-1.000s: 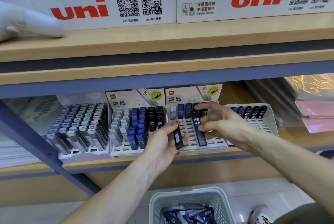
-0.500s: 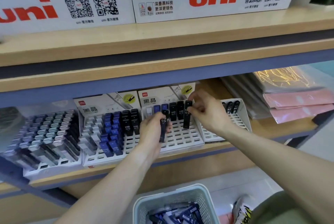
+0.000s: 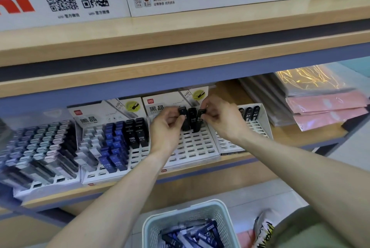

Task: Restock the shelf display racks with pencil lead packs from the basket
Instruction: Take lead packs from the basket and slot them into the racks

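I'm seating packs in the rack's (image 3: 192, 148) back row: left hand (image 3: 167, 125) pinches one black lead pack (image 3: 183, 119), right hand (image 3: 219, 118) pinches another (image 3: 200, 120). Next, press both fully down, then reach to the basket (image 3: 185, 210)

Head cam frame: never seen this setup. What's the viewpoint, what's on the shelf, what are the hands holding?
No robot here: a person works bare-handed, and the single camera sits on their head, looking forward and down.

On the lower shelf stand white slotted display racks. The middle rack is mostly empty, with a few black lead packs at its back row.

The left hand pinches one black pack; the right hand pinches another, both at that back row. Whether they are fully seated is unclear.

Below, a pale basket holds loose blue and grey packs.
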`<state>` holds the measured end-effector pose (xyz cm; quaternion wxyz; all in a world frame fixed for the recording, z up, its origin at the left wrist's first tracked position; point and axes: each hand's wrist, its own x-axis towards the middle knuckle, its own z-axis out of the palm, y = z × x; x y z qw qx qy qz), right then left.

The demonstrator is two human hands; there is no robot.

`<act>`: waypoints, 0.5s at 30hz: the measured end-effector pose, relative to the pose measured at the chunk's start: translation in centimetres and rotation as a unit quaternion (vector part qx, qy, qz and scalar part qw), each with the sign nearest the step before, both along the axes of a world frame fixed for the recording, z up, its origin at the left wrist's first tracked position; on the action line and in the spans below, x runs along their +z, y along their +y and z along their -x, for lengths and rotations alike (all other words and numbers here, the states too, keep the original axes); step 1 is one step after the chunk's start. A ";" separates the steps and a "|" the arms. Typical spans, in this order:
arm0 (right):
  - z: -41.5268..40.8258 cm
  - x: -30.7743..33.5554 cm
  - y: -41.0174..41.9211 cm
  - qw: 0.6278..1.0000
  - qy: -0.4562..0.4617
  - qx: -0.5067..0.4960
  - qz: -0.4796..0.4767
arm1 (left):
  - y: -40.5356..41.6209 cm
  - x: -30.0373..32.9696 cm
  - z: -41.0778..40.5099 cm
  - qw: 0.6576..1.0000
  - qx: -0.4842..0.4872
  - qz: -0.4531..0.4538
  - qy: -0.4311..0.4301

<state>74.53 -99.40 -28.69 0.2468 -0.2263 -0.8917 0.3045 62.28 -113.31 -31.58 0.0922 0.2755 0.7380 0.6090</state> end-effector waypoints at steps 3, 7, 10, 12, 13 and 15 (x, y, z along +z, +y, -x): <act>0.2 -0.1 0.0 1.000 0.008 0.004 -0.002 | 0.1 -0.5 -0.1 1.000 -0.013 0.003 0.000; 0.5 -0.2 0.0 1.000 0.001 0.014 0.000 | 0.0 -1.0 -0.2 1.000 -0.022 0.010 0.018; 0.7 -0.2 0.1 1.000 0.006 0.021 -0.005 | 0.2 -0.8 0.0 0.999 -0.025 0.012 0.029; 0.8 -0.2 0.0 1.000 0.006 0.027 -0.008 | 0.2 -0.8 0.1 0.999 -0.027 0.014 0.038; 0.8 -0.2 0.0 0.999 0.006 0.031 -0.010 | 0.1 -0.9 0.1 0.999 -0.027 0.015 0.042; 0.8 -0.3 0.0 0.999 0.004 0.036 -0.018 | 0.0 -1.2 0.3 0.999 -0.025 0.015 0.043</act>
